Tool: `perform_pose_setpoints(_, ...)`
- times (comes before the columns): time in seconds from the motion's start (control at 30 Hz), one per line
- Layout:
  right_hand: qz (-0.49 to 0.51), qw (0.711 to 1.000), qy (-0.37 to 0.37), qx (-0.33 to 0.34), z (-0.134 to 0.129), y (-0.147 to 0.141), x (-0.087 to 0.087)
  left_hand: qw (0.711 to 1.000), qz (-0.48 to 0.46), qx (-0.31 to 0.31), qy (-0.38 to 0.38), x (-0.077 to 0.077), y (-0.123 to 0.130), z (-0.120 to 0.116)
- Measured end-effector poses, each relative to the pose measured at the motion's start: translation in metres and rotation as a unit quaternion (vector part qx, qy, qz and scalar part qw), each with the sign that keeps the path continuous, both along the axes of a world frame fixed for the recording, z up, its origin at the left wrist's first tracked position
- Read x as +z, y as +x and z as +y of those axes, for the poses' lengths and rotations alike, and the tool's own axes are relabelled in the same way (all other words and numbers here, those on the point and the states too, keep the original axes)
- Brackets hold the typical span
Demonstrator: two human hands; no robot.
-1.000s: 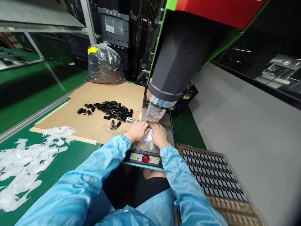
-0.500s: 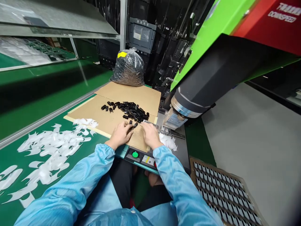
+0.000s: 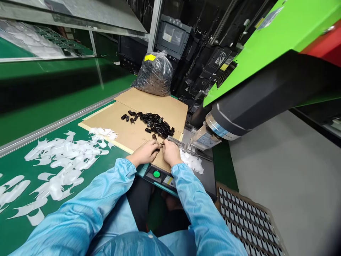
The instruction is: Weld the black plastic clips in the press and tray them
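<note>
My left hand and my right hand are close together over the near end of the cardboard sheet. Their fingertips pinch a small dark plastic part between them, mostly covered by the fingers. Just beyond the left fingertips lies a loose black plastic part. Farther off, a heap of black plastic parts is spread over the cardboard. Beside my right hand is a pile of white curved pieces, next to a metal fixture.
A green and red machine's head leans in from the right above the fixture. More white pieces cover the green table at left. A green button sits below my hands. A filled plastic bag stands behind; a slotted tray is lower right.
My hands have drawn together, and the small dark part is now between their fingertips. The view has shifted slightly, moving the scene rightward.
</note>
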State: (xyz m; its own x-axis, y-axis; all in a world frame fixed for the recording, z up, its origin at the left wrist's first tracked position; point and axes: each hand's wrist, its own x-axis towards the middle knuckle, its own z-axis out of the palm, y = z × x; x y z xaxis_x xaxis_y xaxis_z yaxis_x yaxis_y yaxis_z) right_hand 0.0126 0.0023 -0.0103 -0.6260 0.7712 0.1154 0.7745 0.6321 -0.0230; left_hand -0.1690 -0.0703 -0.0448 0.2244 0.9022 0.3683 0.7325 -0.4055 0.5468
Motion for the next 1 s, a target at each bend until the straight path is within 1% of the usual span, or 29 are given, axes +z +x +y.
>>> perform_pose_setpoints(0.07,0.015,1.000,-0.001,-0.005,-0.004,0.004,-0.001,1.000,-0.019,0.001,0.000,-0.001,-0.001,-0.002)
perform_pose_setpoints(0.13,0.023,1.000,-0.001,0.006,-0.006,0.006,-0.002,0.999,-0.025,0.035,0.001,-0.002,-0.001,-0.003)
perform_pose_setpoints(0.2,0.023,0.999,0.000,0.023,-0.009,0.006,-0.003,0.997,-0.011,0.079,-0.001,-0.004,0.001,-0.004)
perform_pose_setpoints(0.27,0.029,0.999,-0.002,0.026,-0.012,0.007,-0.003,0.993,0.013,0.113,-0.009,-0.006,0.007,-0.003)
perform_pose_setpoints(0.37,0.079,0.997,-0.002,0.018,-0.018,0.018,-0.004,0.990,0.031,0.136,-0.015,-0.011,0.015,-0.003)
perform_pose_setpoints(0.4,0.108,0.994,-0.001,0.015,-0.020,0.025,-0.004,0.991,0.031,0.131,-0.011,-0.012,0.018,-0.003)
perform_pose_setpoints(0.47,0.176,0.984,0.002,0.005,-0.023,0.046,-0.005,0.995,0.027,0.096,0.006,-0.013,0.021,-0.003)
perform_pose_setpoints(0.57,0.273,0.961,0.011,-0.048,-0.020,0.088,-0.008,0.999,0.023,0.040,0.027,-0.014,0.024,-0.002)
perform_pose_setpoints(0.6,0.297,0.952,0.017,-0.077,-0.017,0.102,-0.009,0.999,0.024,0.039,0.029,-0.015,0.026,0.000)
perform_pose_setpoints(0.67,0.325,0.936,0.031,-0.133,-0.008,0.128,-0.012,0.998,0.028,0.056,0.027,-0.016,0.030,0.003)
perform_pose_setpoints(0.73,0.323,0.929,0.044,-0.172,0.001,0.146,-0.014,0.996,0.031,0.079,0.026,-0.017,0.034,0.005)
perform_pose_setpoints(0.8,0.297,0.934,0.056,-0.188,0.008,0.156,-0.015,0.993,0.049,0.100,0.029,-0.018,0.036,0.006)
perform_pose_setpoints(0.9,0.238,0.949,0.079,-0.190,0.011,0.160,-0.016,0.990,0.075,0.118,0.026,-0.015,0.037,0.003)
perform_pose_setpoints(1.0,0.177,0.962,0.097,-0.186,0.007,0.156,-0.013,0.993,0.019,0.118,0.021,-0.005,0.047,0.005)
